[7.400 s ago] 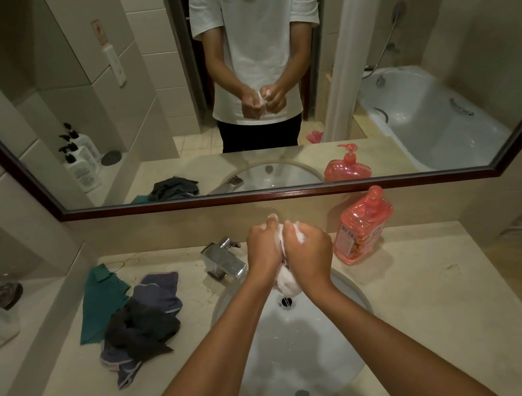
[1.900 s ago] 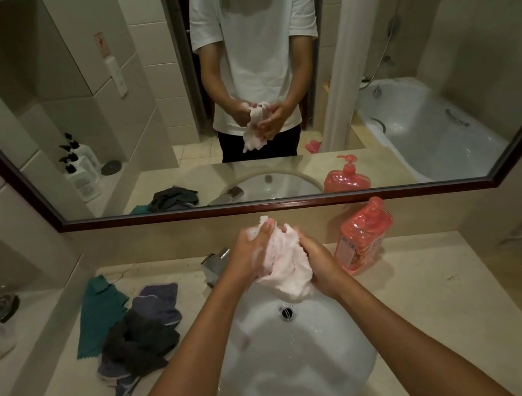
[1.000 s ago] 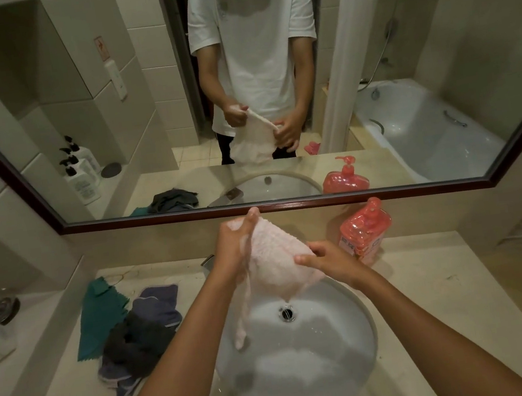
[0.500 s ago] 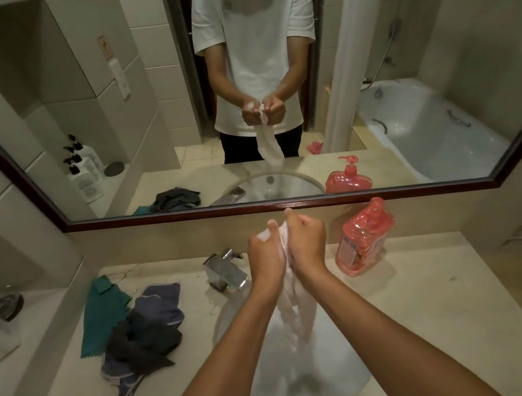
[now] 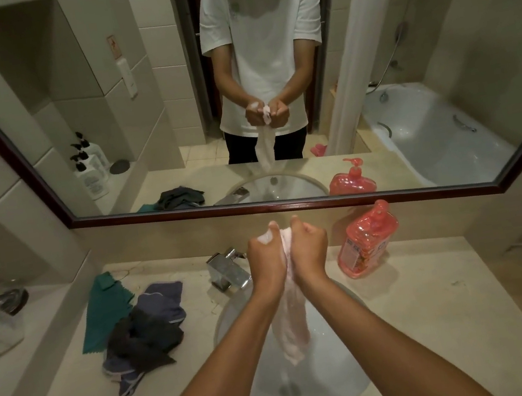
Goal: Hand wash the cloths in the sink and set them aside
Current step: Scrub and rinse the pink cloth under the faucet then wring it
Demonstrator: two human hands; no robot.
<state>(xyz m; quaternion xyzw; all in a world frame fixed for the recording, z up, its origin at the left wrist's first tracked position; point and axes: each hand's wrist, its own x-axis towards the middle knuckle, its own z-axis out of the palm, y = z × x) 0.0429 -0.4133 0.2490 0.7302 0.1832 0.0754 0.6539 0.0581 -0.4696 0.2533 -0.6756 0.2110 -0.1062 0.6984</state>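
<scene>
Both hands — left hand (image 5: 266, 257), right hand (image 5: 307, 250) — clenched round top of pale pink cloth (image 5: 292, 324), tail hung over sink (image 5: 337, 368). Likely risks: soapy slip into basin, suds flung onto counter (image 5: 431, 325). Tight near tap (image 5: 227, 269) and soap bottle (image 5: 368, 243); cloth pile (image 5: 141, 332) crowded left — more open room right.
</scene>
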